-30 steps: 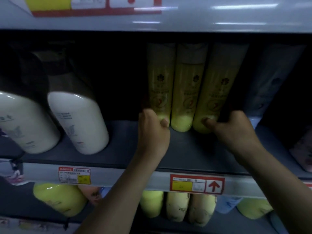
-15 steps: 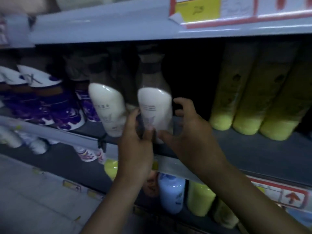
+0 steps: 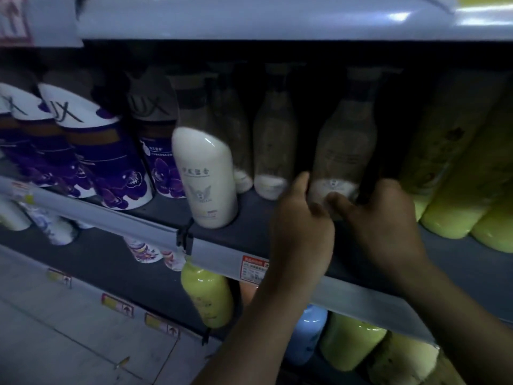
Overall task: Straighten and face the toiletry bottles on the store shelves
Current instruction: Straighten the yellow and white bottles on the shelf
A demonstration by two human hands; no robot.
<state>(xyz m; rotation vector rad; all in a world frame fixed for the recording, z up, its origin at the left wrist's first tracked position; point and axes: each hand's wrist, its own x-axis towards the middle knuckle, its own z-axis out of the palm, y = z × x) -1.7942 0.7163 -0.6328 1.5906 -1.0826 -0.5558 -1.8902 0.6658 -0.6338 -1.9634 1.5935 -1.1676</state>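
Fingers: those of the left hand (image 3: 301, 218) curl against the left side of a white bottle (image 3: 340, 159) at its base, thumb up along its flank; the right hand's fingers (image 3: 340, 201) press its lower front and right side. Both are closed partway around it, gripping from two sides.
Held bottle: it stands far back on the shelf (image 3: 249, 234), upright or nearly so, mostly in shadow with only its base lit. The low, two-sided grip looks chosen to slide or twist it without tipping.
Likely step: drawing this bottle toward the near edge and turning its label out, judging by the grip.
Reference bottle: a front white bottle (image 3: 206, 179) stands to the left at the near edge, label outward, apparently the line to match.
Others behind: two more white bottles (image 3: 270, 151) sit far back between them, still to be pulled forward.
Neighbours: purple bottles (image 3: 111, 162) fill the left, yellow bottles (image 3: 455, 190) crowd close on the right, so little sideways room.
Risk: knocking the yellow ones while pulling out.
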